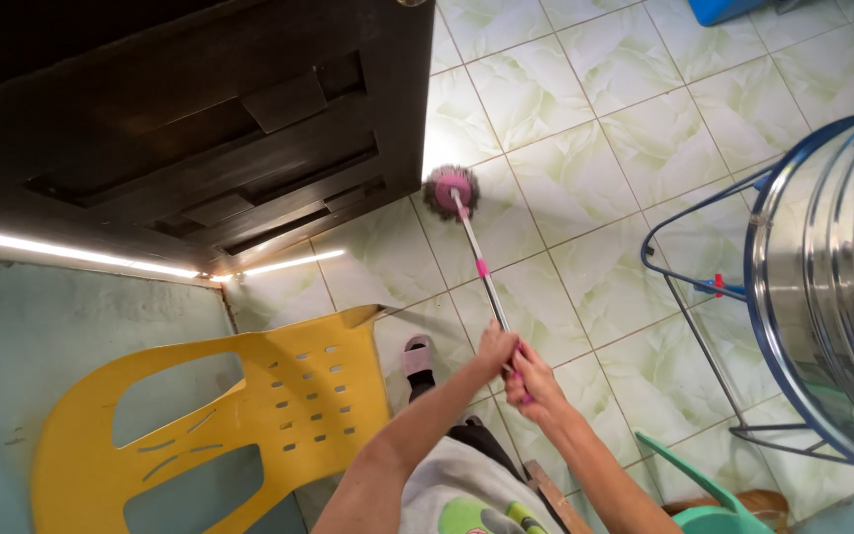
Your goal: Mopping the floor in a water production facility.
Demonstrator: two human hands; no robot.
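Both hands grip mop handle above tiled floor.
Left hand [495,348] and right hand [530,381] clasp my mop [452,190]; its pink head rests far ahead by the dark door [200,119].

A pink-headed mop [450,189] with a silver, pink-banded pole is showing against the pale green marbled floor tiles [585,178]; a yellow chair [239,415], dark brown door [200,109] and blue-framed steel drum [832,267] are standing around.
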